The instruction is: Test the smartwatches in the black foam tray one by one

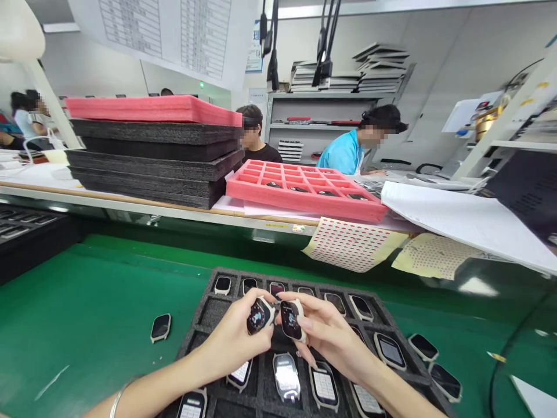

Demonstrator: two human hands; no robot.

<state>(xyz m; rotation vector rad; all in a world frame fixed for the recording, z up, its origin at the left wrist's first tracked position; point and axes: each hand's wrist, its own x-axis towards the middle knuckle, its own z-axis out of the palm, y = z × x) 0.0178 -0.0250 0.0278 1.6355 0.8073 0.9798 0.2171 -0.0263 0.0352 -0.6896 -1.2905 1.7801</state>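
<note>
My left hand [246,328] is closed around a smartwatch body [259,315] without a strap; its dark screen is lit with a small picture. Another strapless smartwatch [290,320], also lit, is held by the fingers of my right hand [328,328]. The two watches are side by side, nearly touching, above a black foam tray [211,313]. Several more watch bodies lie in the tray's compartments, among them a bright-screened watch [286,376] just below my hands. My forearms and hands hide part of the tray.
A lone watch [161,327] lies on the green mat [108,290] at left; two watches [444,381] lie right of the tray. Across the shelf stand stacked black foam trays [148,168] and a pink foam tray [304,200]. Sticker sheets [354,244] hang from its edge. Two people sit beyond.
</note>
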